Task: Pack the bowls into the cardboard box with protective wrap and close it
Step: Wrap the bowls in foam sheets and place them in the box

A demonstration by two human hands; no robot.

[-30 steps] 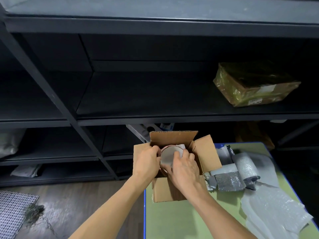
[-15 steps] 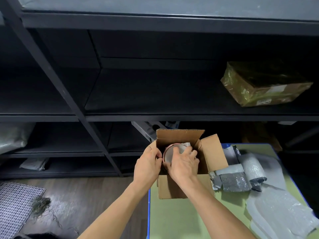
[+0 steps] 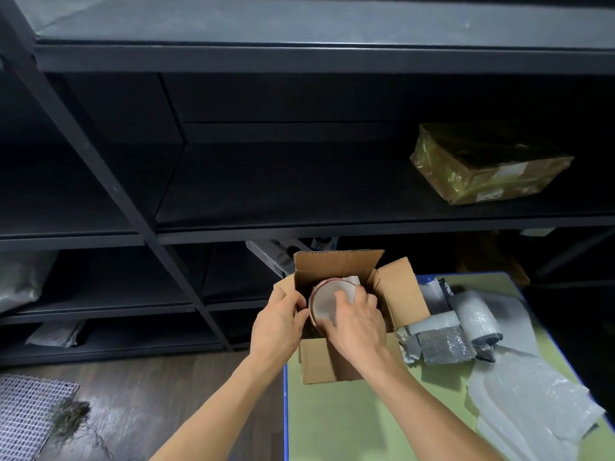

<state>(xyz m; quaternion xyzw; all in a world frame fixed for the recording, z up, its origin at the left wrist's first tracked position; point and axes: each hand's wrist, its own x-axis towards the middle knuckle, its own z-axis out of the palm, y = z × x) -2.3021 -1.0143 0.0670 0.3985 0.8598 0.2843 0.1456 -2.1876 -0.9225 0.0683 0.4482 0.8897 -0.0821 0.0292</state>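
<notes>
The counter [image 3: 332, 424], green-topped with a blue edge, carries everything within reach. On it the cardboard box [image 3: 319, 364] stands open, flaps up, directly under both hands. It looks like light, fairly stiff corrugated board that would dent if squeezed; its walls and corners are the safest places to hold it.

To the right of the fingers, well clear of the box, lie loose sheets of bubble wrap [image 3: 529, 397] and a partly unrolled roll of wrap [image 3: 476, 317]: soft, springy, nearly weightless, and easily picked up at any edge.

Inside the box, under the right fingers, sits the bowl [image 3: 324, 302], its pinkish rim showing and a pale sheet of wrap laid across its mouth. It is probably rigid, smooth and breakable, best held by the rim from both sides and lowered, not dropped.

The left hand [image 3: 276, 324] curls its fingers over the box's left wall, gripping it. The right hand [image 3: 357, 324] lies spread and flat on the covered bowl, pressing, not pinching.
</notes>
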